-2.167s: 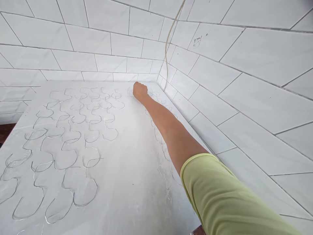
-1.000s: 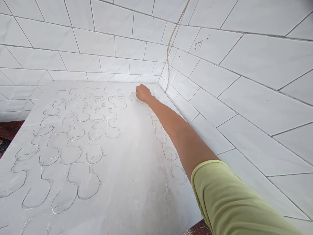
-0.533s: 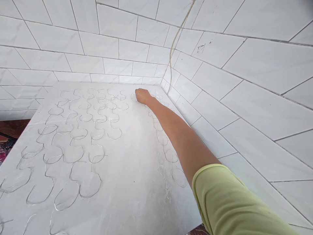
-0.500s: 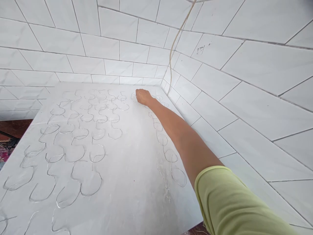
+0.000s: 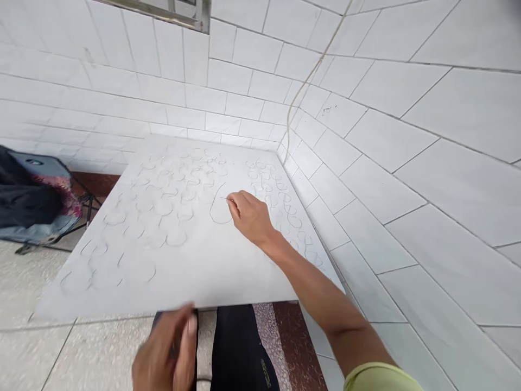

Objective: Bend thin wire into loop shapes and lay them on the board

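My right hand (image 5: pixel 251 216) is closed in a pinch over the middle of a white tabletop (image 5: pixel 220 271). A thin, dark wire bent into a curve (image 5: pixel 212 212) shows at its fingertips. Low in the view, my left hand (image 5: pixel 166 347) is close to the table's front edge, blurred, with thumb and fingers curled toward each other. Whatever it may hold cannot be made out. Many similar bent wire pieces (image 5: pixel 176 239) lie in rows on the left of the tabletop. Another group of wire curves (image 5: pixel 291 209) runs along its right side.
White tiled walls (image 5: pixel 366 163) meet behind and right of the table. A pale cord (image 5: pixel 303 81) hangs down the corner. At the left stands a folding chair (image 5: pixel 61 168) with dark cloth (image 5: pixel 24 195) on it. My legs in black trousers (image 5: pixel 240 347) are under the front edge.
My right hand has come back from the table's far right end to its middle, with a bent wire at its fingers. My left hand has entered below. The view has shifted, showing more floor.
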The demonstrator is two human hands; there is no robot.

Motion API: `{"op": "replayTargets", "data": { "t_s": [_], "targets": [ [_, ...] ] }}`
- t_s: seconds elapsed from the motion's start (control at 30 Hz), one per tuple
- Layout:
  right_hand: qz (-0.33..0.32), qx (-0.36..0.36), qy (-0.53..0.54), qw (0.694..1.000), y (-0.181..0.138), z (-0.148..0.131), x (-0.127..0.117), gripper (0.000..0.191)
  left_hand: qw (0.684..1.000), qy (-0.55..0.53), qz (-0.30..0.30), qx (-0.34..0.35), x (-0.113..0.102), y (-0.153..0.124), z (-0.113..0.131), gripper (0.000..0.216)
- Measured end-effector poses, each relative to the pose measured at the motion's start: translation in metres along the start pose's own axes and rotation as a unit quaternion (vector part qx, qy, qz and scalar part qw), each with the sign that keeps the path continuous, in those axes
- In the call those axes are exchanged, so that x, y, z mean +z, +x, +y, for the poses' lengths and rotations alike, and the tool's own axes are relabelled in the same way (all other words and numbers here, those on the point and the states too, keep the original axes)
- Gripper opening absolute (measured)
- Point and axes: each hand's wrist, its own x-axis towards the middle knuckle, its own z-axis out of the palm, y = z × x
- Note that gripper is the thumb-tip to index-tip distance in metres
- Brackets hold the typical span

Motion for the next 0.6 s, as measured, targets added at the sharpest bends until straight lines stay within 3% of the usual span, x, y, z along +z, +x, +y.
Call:
{"op": "replayTargets", "data": {
  "t_s": [0.1, 0.2, 0.47, 0.6],
  "targets": [
    [0.044, -0.035, 0.027, 0.998, -0.033, -0.044, -0.016, 0.025, 0.998, -0.048, 0.04, -0.022, -0.004, 0.033, 0.02, 0.042],
    [0.058, -0.052, 0.07, 0.995, -0.055, -0.075, -0.026, 0.02, 0.995, -0.083, 0.057, -0.024, -0.005, 0.049, 0.033, 0.043],
    [0.021, -0.104, 0.114, 0.988, -0.082, -0.11, -0.04, 0.019, 0.992, -0.079, 0.094, -0.009, -0.003, 0.025, 0.032, 0.023],
    [0.003, -0.13, 0.1, 0.987, -0.085, -0.116, -0.046, 0.022, 0.992, -0.098, 0.077, -0.01, -0.008, 0.024, 0.032, 0.021]
  ]
}}
